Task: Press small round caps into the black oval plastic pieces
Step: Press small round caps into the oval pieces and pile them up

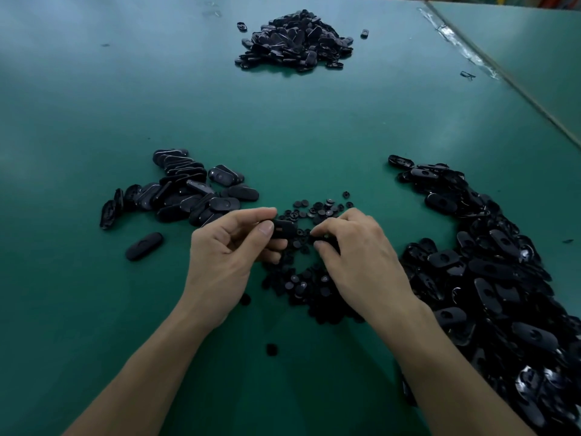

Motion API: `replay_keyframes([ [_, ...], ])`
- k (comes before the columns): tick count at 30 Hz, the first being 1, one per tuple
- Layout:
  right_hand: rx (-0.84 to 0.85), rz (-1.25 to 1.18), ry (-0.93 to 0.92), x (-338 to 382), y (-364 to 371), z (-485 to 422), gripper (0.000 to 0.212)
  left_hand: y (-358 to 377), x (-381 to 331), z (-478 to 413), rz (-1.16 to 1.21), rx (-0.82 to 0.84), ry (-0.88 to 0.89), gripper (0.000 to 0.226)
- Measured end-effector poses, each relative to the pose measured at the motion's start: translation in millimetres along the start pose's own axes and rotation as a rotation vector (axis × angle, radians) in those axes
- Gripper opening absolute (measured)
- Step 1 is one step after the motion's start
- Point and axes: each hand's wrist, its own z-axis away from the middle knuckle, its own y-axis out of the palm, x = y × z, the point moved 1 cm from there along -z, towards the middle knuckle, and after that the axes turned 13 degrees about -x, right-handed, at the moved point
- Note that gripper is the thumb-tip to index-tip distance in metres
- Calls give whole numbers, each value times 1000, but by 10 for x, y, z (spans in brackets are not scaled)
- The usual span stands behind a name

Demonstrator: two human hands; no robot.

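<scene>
Head view, centre: your left hand (226, 256) pinched an oval piece (283, 228), right hand (358, 259) fingers (325, 248) pinched at the caps (314, 212). You needed one centred squarely before pressing.

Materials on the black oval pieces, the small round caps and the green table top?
Black oval plastic pieces: likely hard moulded plastic, mostly matte; rims in the right-hand pile glint. Small round black caps: seemingly the same matte plastic, too small to be sure. Green table top: smooth sheet, perhaps rubber or vinyl; soft sheen under the light.
</scene>
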Motion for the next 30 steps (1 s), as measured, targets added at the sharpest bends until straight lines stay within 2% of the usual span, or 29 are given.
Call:
replay_keyframes([
  [13, -20, -11, 73, 39, -49, -53, 21, 5, -1, 3, 20, -14, 20, 16],
  [21, 44, -61, 110, 41, -65, -106, 25, 2, -6, 12, 0, -15, 19, 15],
  [26, -11, -111, 118, 13, -82, -94, 20, -6, -1, 13, 8, -19, 24, 15],
  [30, -37, -129, 113, 0, -88, -68, 24, -7, 3, 13, 0, -15, 35, 16],
])
